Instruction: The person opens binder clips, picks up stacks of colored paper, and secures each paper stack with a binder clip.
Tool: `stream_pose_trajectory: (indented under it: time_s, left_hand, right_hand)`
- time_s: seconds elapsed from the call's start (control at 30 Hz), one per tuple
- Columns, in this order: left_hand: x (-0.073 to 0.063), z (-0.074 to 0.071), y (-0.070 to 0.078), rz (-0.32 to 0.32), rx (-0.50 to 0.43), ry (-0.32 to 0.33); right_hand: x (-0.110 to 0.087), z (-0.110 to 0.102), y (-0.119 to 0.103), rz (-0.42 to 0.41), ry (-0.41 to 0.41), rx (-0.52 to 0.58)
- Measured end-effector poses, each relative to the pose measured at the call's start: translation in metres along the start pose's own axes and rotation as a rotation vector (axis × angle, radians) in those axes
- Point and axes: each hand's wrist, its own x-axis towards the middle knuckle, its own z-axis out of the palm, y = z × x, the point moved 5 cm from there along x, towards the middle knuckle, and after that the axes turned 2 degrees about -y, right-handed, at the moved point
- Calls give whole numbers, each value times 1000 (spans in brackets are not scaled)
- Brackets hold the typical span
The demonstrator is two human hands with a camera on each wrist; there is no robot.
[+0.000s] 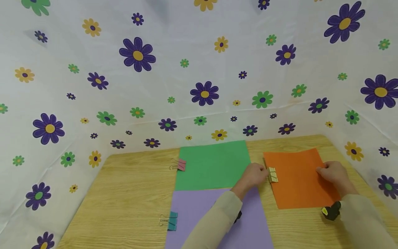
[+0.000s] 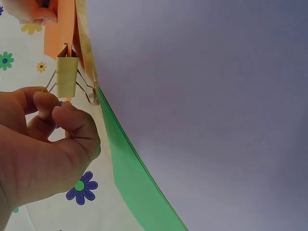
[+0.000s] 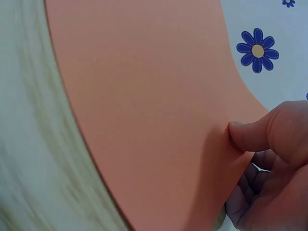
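An orange sheet of paper (image 1: 298, 180) is on the right side of the table, a yellow binder clip (image 1: 273, 175) on its left edge. My left hand (image 1: 256, 174) is at that clip; in the left wrist view its fingers pinch one wire handle while the other handle sticks out the far side. With thumb on top and fingers beneath, my right hand (image 3: 274, 159) grips the right edge of the orange paper, which bends near the thumb in the right wrist view.
A green sheet (image 1: 214, 166) with a pink binder clip (image 1: 181, 165) lies at the back middle. Nearer, a purple sheet (image 1: 192, 207) bears a teal binder clip (image 1: 172, 221), partly under my left forearm. Flowered white cloth (image 1: 174, 69) stands around the wooden table (image 1: 124, 193).
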Motion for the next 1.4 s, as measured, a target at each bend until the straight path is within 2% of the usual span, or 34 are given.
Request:
stream_pose_trajectory:
  time_s: [0.27, 0.5, 0.67, 0.87, 0.93, 1.07, 1.2, 1.4]
  left_hand:
    - [-1, -2, -1, -12, 78, -1]
    - [-2, -5, -7, -94, -35, 8]
    - [-5, -9, -11, -90, -80, 23]
    - [-6, -11, -15, -50, -90, 39]
    - [-6, -11, -17, -56, -92, 43]
    - [-9, -11, -22, -108, -128, 30]
    - [-13, -12, -26, -141, -164, 14]
    - [-22, -28, -20, -107, -162, -6]
  right_hand:
    - [2, 4, -3, 11, 2, -46]
    - [3, 4, -12, -12, 40, -87]
    - [5, 11, -13, -2, 41, -90]
    - [5, 14, -16, 3, 33, -105]
    - [4, 14, -18, 4, 34, -109]
    - [2, 13, -21, 2, 46, -115]
    - [0, 12, -19, 3, 40, -85]
    - [-7, 6, -5, 116, -15, 55]
